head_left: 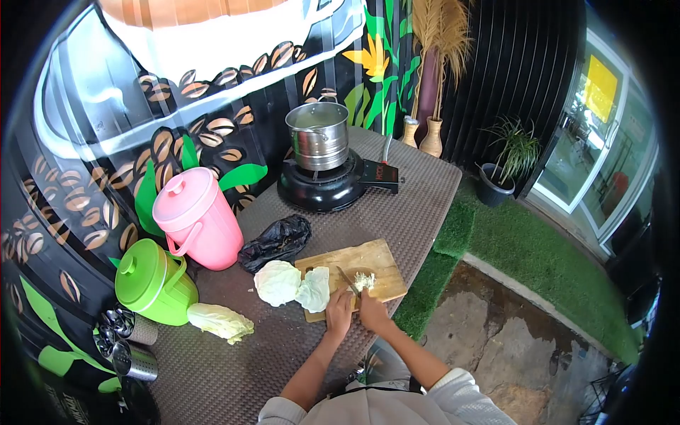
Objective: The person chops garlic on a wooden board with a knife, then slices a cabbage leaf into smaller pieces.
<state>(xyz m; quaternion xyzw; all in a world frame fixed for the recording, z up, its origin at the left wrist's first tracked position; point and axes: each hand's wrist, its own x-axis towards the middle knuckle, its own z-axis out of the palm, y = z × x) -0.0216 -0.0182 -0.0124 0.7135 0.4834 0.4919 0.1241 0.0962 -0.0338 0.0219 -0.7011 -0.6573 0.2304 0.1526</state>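
Observation:
A wooden cutting board (pixel 382 263) lies near the table's front right edge. My right hand (pixel 371 310) is closed around a knife (pixel 347 279), its blade pointing away to the left over the board. Shredded cabbage (pixel 364 282) sits in a small pile beside the blade. Close by on the left, my left hand (pixel 340 310) is at the board with its fingers drawn together; what they press on is hidden. A loose cabbage leaf (pixel 314 289) overlaps the board's left side, touching a pale cabbage head (pixel 277 283).
A black plastic bag (pixel 275 242) lies behind the cabbage. A steel pot (pixel 316 136) stands on a black gas stove (pixel 319 190). Along the left are a pink lidded jug (pixel 198 219), a green lidded jug (pixel 154 282), a napa cabbage (pixel 219 322) and metal utensil holders (pixel 134 361).

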